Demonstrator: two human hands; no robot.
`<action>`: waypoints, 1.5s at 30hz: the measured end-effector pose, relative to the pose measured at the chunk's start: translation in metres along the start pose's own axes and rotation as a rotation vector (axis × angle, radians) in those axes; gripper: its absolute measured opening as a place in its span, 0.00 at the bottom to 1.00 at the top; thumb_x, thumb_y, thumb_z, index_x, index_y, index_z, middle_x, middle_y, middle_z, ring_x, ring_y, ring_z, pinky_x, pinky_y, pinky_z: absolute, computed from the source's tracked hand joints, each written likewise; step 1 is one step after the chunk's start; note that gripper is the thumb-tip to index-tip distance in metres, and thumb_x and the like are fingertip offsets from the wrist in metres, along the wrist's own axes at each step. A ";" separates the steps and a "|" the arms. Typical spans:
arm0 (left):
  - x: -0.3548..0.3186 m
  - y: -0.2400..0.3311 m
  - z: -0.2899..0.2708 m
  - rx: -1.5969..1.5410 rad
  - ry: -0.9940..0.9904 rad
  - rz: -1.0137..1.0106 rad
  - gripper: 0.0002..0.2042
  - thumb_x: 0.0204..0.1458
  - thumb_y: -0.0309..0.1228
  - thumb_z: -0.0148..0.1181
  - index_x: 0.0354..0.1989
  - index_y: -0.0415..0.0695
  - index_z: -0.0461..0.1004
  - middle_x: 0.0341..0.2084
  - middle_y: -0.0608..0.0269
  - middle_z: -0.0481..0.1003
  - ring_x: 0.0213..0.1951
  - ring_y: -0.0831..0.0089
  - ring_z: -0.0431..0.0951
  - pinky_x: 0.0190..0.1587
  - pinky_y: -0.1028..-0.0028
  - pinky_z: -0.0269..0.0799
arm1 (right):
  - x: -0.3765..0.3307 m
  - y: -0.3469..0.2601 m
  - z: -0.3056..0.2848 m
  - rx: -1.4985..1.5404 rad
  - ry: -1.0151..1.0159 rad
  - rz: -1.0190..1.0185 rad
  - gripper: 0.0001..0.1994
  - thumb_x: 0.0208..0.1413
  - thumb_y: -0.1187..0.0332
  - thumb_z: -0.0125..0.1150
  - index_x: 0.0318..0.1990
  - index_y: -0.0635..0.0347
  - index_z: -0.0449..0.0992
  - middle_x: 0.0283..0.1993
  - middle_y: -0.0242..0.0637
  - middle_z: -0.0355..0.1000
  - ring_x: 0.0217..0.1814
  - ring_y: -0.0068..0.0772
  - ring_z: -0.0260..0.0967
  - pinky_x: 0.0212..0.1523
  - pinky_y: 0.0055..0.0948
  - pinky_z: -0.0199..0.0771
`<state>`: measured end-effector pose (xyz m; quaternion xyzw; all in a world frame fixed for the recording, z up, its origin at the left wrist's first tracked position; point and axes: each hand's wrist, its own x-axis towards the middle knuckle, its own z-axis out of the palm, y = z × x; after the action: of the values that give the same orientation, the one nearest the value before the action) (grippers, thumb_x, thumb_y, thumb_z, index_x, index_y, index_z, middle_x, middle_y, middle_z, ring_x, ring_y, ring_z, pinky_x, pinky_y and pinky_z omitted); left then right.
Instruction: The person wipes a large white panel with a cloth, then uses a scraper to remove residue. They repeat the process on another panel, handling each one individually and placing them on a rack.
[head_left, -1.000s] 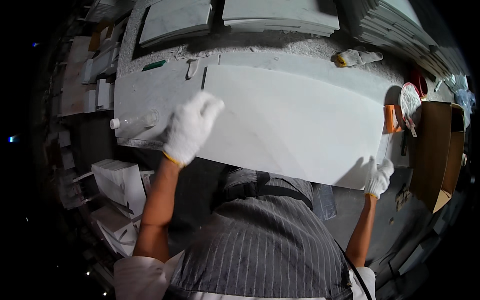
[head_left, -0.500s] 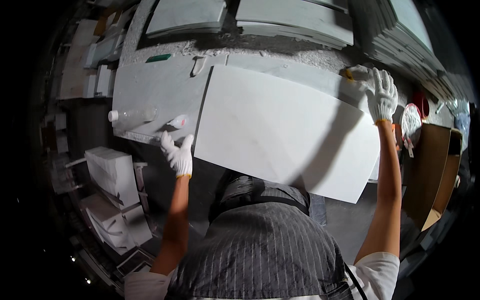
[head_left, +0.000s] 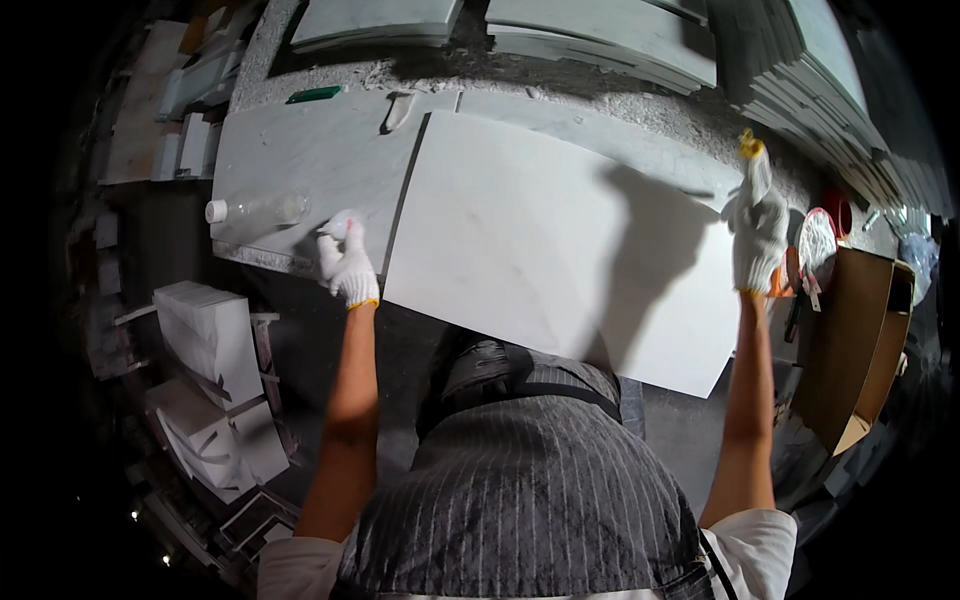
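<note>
A large white slab (head_left: 560, 250), with faint grey marks, lies at a slant across the table in front of me. Beyond its left edge, my left hand (head_left: 348, 270), in a white knitted glove, has its fingers closed around a small whitish translucent object with a red mark (head_left: 345, 221), perhaps a small bottle. By the slab's right edge, my gloved right hand (head_left: 762, 240) grips a white bottle-like object with a yellow end (head_left: 752, 146), its yellow end pointing away from me. The fingers of that hand are partly hidden.
On the left stands a pale table slab (head_left: 300, 150) with a clear plastic bottle (head_left: 260, 209), a green bar (head_left: 314, 95) and a pale-handled tool (head_left: 398, 111). White slab stacks (head_left: 600, 35) line the far side. An open cardboard box (head_left: 845, 350) is at right.
My left hand has moved up and closed on the small whitish object. My right hand has drawn nearer to me, and the yellow-ended object in it has swung to point away.
</note>
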<state>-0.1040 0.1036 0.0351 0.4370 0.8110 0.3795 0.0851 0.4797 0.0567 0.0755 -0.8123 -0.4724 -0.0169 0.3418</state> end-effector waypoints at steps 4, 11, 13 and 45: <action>0.039 -0.033 -0.008 -0.126 0.097 0.061 0.13 0.49 0.37 0.69 0.35 0.42 0.75 0.29 0.64 0.80 0.30 0.71 0.77 0.37 0.69 0.71 | -0.048 0.028 -0.019 -0.155 0.035 0.107 0.12 0.56 0.61 0.63 0.46 0.51 0.73 0.38 0.38 0.73 0.36 0.37 0.75 0.40 0.33 0.75; 0.042 -0.030 -0.014 0.097 0.033 0.042 0.16 0.48 0.43 0.68 0.36 0.45 0.76 0.29 0.61 0.80 0.31 0.64 0.79 0.38 0.65 0.72 | -0.044 0.012 -0.010 -0.747 -0.377 0.321 0.32 0.61 0.60 0.52 0.71 0.48 0.51 0.64 0.49 0.64 0.39 0.41 0.75 0.37 0.44 0.78; 0.035 -0.010 -0.011 0.114 0.015 0.060 0.15 0.47 0.42 0.68 0.36 0.44 0.76 0.29 0.62 0.80 0.32 0.65 0.79 0.39 0.65 0.72 | -0.085 0.050 0.039 -1.713 -0.253 -0.345 0.32 0.62 0.62 0.49 0.72 0.57 0.47 0.66 0.49 0.62 0.45 0.38 0.72 0.38 0.35 0.77; -0.072 0.060 -0.067 0.092 -0.539 0.493 0.29 0.49 0.33 0.65 0.61 0.45 0.65 0.54 0.52 0.71 0.55 0.51 0.68 0.59 0.57 0.62 | -0.148 -0.111 0.025 0.475 -0.287 0.197 0.31 0.52 0.72 0.57 0.65 0.35 0.65 0.46 0.48 0.72 0.46 0.48 0.74 0.45 0.38 0.75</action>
<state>-0.0531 0.0316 0.1096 0.7071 0.6458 0.2231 0.1820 0.3035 -0.0050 0.0643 -0.7455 -0.4256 0.2424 0.4521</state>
